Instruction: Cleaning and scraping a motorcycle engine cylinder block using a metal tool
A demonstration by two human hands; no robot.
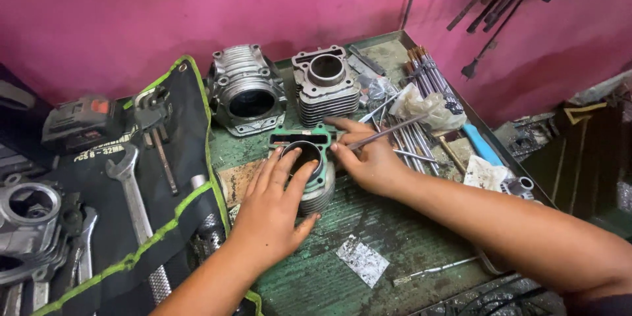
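Note:
A finned metal engine cylinder (318,192) stands on the green workbench (395,224) with a green gasket (296,139) on its top face. My left hand (273,210) lies flat over the cylinder's near side, fingertips at the bore rim. My right hand (368,158) touches the gasket's right edge and holds a thin metal rod (395,130) that points up and to the right.
Two more cylinders (247,89) (326,85) stand at the back. A black tool roll (141,184) with wrenches lies on the left, beside a cordless tool (79,122). Loose rods (428,76), a plastic bag (431,108) and a foil scrap (362,260) lie about.

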